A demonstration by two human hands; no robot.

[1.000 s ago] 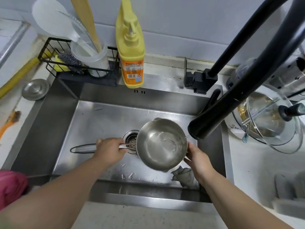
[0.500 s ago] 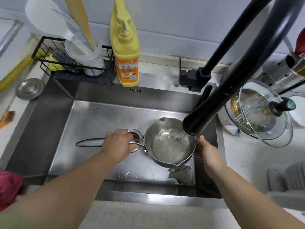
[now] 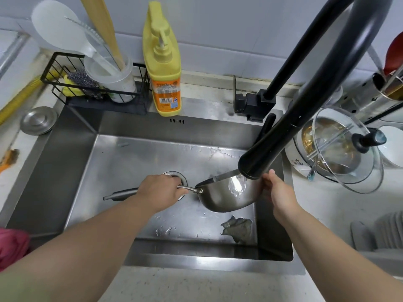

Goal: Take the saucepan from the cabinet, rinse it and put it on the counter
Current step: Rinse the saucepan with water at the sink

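A small steel saucepan (image 3: pixel 226 196) hangs over the steel sink (image 3: pixel 135 153), tipped away from me so its outer wall faces the camera. My left hand (image 3: pixel 160 189) grips its long handle above the drain. My right hand (image 3: pixel 278 190) touches the pan's right side with its fingers, just under the black faucet head (image 3: pixel 259 158). Water glints at the pan's rim below the spout.
A grey rag (image 3: pixel 238 228) lies on the sink floor at the front right. A yellow soap bottle (image 3: pixel 163 62) and a black wire caddy (image 3: pixel 93 88) stand behind the sink. A glass-lidded pot (image 3: pixel 340 149) and dishes crowd the right counter. A round steel lid (image 3: pixel 38 120) lies left.
The saucepan has tipped from open-side-up to tilted away, and has moved right under the faucet head. Both hands followed it.
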